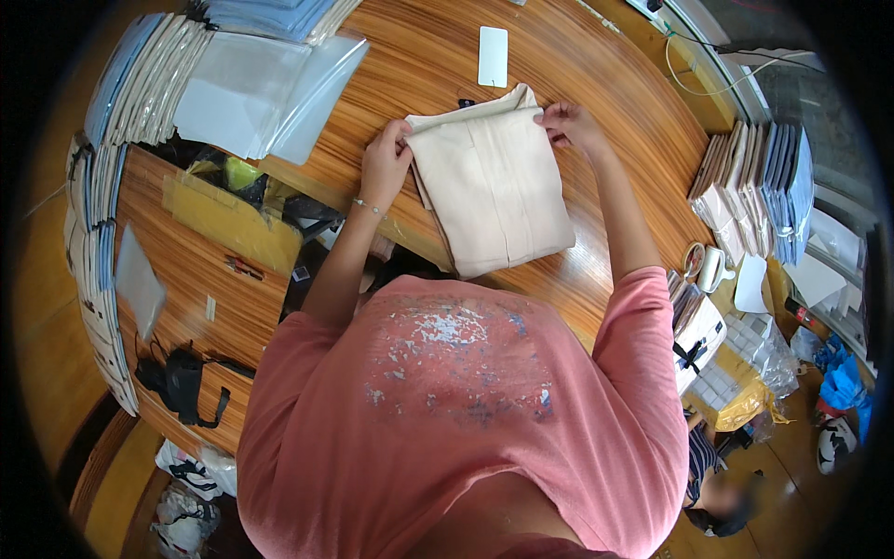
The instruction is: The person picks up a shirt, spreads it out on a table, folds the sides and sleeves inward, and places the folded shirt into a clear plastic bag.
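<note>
A cream garment (pixel 503 200) lies folded into a near-rectangle on the wood-grain table; its exact kind is hidden by the folding. My left hand (pixel 384 166) pinches its upper left corner, thumb and fingers closed on the fabric. At the opposite upper corner, my right hand (pixel 570 125) holds the edge between thumb and fingertips. Just beyond the fold is a blank-looking white hang tag (pixel 493 58), with a thin string running toward the garment. A small dark label (pixel 467 103) pokes out at the top edge.
Clear plastic bags (pixel 317 98) and bagged folded garments (pixel 154 79) are stacked at the far left. More folded garments (pixel 750 186) stand by the window on the right, near a tape roll (pixel 693 261). A black bag (pixel 191 382) lies at left. Another person (pixel 722 494) is at lower right.
</note>
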Motion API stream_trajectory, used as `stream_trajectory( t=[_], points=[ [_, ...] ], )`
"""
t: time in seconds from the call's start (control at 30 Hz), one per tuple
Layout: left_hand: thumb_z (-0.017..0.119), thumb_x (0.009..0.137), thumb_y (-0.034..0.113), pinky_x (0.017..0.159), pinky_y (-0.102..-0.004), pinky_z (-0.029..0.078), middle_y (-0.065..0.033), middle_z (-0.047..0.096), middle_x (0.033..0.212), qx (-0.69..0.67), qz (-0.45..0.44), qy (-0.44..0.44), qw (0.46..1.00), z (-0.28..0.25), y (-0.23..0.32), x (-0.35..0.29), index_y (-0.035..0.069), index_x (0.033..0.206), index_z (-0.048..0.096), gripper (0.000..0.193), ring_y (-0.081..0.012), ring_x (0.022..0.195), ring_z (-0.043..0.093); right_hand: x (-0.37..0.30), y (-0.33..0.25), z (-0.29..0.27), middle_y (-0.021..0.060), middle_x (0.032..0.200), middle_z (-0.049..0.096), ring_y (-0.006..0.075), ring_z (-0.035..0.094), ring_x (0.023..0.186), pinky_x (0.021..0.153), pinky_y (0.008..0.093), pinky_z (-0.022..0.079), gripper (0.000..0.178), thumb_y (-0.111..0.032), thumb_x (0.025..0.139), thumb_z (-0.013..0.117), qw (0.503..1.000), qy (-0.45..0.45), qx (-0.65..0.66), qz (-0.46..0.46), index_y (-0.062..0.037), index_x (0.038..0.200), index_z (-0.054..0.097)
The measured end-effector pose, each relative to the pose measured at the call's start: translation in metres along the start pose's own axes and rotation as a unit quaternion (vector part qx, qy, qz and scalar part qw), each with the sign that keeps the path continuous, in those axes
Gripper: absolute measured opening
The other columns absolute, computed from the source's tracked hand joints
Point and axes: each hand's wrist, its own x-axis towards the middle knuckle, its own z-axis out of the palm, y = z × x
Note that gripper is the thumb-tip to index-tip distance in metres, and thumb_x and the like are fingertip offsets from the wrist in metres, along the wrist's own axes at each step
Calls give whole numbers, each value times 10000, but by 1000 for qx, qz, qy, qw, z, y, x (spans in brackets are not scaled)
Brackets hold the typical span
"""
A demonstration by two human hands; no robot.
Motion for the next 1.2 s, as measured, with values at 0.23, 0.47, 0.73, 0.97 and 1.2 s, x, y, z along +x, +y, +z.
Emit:
stream_trajectory(
  t=[0.23,0.47,0.73,0.97,1.2],
  points=[
    [531,839,15,661,-391,465,-162,609,830,36,-31,19,999,-3,5,3,34,939,511,103,-342,772,599,-21,-25,7,-16,692,580,71,560,617,533,178,432,250,-295,811,689,986,-105,74,106,-58,843,612],
    [561,829,31,618,-326,468,-128,604,785,-41,-51,-42,997,-8,11,3,11,932,535,108,-243,673,597,7,5,23,40,783,638,115,577,661,615,236,465,237,-235,803,682,958,54,-43,-277,-8,870,689],
    [526,861,88,554,-295,482,-132,602,734,-7,-69,-12,998,-4,-9,7,-8,922,537,114,-198,619,608,12,4,32,67,805,667,123,613,669,620,249,493,142,-79,779,677,970,25,222,-100,-2,897,688],
    [500,890,88,481,-311,513,-131,601,714,-113,-141,-4,984,-3,0,13,-14,894,482,104,-202,584,619,20,9,30,66,845,669,121,614,712,660,254,497,162,-38,794,629,962,10,245,-120,2,947,667],
    [519,893,96,509,-279,525,-90,590,758,-188,-192,34,962,-1,-11,15,12,875,453,108,-166,623,619,36,11,31,79,831,667,125,610,661,614,250,502,184,-39,778,653,972,22,209,-107,19,951,668]
  ],
)
